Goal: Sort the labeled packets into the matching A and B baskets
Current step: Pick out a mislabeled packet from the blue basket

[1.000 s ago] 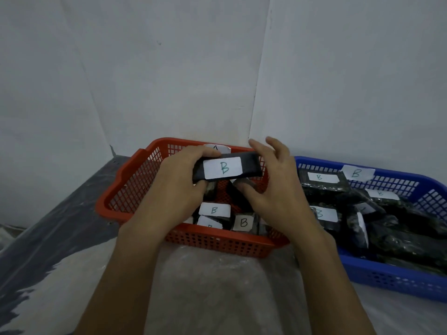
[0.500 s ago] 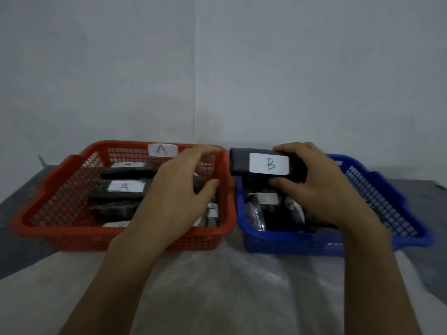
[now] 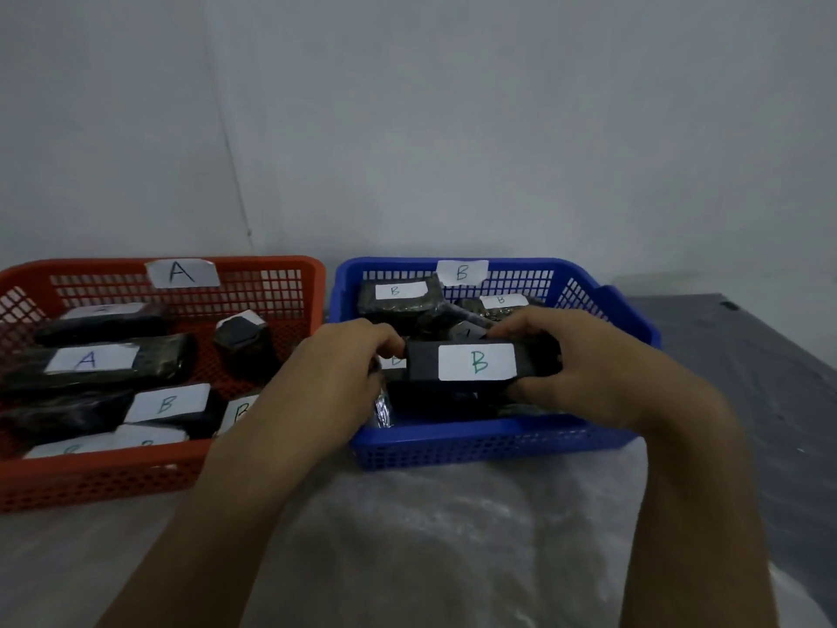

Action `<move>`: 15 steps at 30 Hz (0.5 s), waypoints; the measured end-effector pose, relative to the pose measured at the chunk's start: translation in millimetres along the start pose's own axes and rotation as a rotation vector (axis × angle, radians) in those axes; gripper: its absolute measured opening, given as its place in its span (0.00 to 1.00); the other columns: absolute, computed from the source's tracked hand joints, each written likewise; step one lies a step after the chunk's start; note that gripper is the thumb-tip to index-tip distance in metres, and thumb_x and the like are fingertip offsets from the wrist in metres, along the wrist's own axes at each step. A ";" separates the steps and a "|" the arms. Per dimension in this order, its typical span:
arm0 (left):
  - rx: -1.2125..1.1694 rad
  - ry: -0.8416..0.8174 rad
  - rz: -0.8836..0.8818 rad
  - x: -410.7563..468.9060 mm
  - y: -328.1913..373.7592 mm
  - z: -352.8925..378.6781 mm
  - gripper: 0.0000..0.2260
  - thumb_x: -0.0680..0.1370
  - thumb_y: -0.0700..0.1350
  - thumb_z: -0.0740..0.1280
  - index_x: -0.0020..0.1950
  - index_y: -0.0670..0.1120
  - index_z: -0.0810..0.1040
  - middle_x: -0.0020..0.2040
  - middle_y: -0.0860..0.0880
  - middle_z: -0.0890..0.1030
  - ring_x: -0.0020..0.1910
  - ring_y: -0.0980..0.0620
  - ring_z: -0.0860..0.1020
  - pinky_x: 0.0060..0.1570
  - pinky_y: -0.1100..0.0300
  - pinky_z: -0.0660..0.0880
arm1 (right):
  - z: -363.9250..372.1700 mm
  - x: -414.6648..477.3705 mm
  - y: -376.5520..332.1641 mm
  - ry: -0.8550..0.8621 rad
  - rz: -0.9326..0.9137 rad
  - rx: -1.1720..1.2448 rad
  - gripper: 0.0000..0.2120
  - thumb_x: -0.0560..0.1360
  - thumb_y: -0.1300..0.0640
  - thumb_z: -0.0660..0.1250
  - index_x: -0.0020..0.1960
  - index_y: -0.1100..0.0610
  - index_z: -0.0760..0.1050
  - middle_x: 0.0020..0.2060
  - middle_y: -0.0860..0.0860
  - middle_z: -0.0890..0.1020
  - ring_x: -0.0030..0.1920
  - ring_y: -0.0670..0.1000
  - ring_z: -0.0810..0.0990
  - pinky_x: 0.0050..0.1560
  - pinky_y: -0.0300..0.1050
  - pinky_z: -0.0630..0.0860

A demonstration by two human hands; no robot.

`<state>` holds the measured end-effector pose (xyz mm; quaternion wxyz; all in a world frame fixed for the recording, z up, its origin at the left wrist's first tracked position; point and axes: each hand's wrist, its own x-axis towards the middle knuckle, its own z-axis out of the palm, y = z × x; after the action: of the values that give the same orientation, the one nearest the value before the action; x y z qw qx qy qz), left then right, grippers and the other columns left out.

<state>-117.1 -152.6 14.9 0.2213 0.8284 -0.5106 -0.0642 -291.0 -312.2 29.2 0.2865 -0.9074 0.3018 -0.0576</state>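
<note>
Over the blue plastic basket (image 3: 498, 446), the right hand (image 3: 589, 369) grips a black B-labelled packet (image 3: 475, 362); whether the curled left hand (image 3: 335, 378) touches it is unclear.

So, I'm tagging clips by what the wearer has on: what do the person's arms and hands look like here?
The left forearm and right forearm are bare as far as the frame shows: no sleeves, no gloves. The left hand and right hand show no ring, watch or bracelet that I can see, though the dim light could hide something small.
</note>
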 end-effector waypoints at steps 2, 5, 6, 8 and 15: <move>0.036 -0.045 -0.037 6.0 0.6 -0.1 0.26 0.76 0.32 0.67 0.70 0.53 0.73 0.64 0.51 0.78 0.61 0.51 0.77 0.62 0.53 0.74 | 0.5 2.2 1.2 -0.051 0.008 -0.015 0.25 0.69 0.57 0.77 0.60 0.40 0.73 0.58 0.40 0.77 0.56 0.44 0.77 0.59 0.45 0.77; 0.036 -0.016 -0.026 6.4 -2.4 -0.6 0.28 0.75 0.28 0.65 0.70 0.53 0.72 0.64 0.52 0.78 0.60 0.53 0.76 0.62 0.54 0.74 | 2.1 5.8 2.7 -0.146 0.011 -0.022 0.24 0.71 0.58 0.75 0.61 0.39 0.73 0.57 0.37 0.76 0.54 0.40 0.76 0.55 0.38 0.74; 0.036 -0.014 -0.016 5.0 -4.2 -0.8 0.28 0.75 0.28 0.65 0.69 0.54 0.73 0.63 0.52 0.78 0.60 0.54 0.76 0.61 0.55 0.74 | 2.2 7.0 2.7 -0.170 0.008 -0.025 0.24 0.72 0.57 0.75 0.62 0.39 0.72 0.57 0.36 0.76 0.54 0.40 0.75 0.55 0.37 0.73; 0.047 -0.021 0.006 4.3 -7.5 -1.7 0.28 0.74 0.28 0.65 0.67 0.55 0.75 0.63 0.53 0.78 0.60 0.55 0.76 0.61 0.57 0.74 | 2.2 9.1 0.6 -0.219 0.010 -0.046 0.25 0.72 0.53 0.74 0.66 0.40 0.71 0.59 0.37 0.76 0.57 0.40 0.75 0.59 0.38 0.71; 0.150 -0.067 0.107 8.9 -15.0 5.4 0.25 0.75 0.31 0.66 0.63 0.58 0.78 0.65 0.53 0.77 0.62 0.52 0.76 0.60 0.58 0.75 | 5.4 13.9 -11.2 -0.171 0.026 -0.004 0.15 0.78 0.57 0.67 0.63 0.47 0.77 0.54 0.40 0.82 0.54 0.39 0.78 0.52 0.34 0.71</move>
<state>-102.4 -156.3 4.7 0.1444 0.8115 -0.5647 -0.0415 -272.4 -310.3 29.9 0.3101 -0.9057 0.2880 0.0242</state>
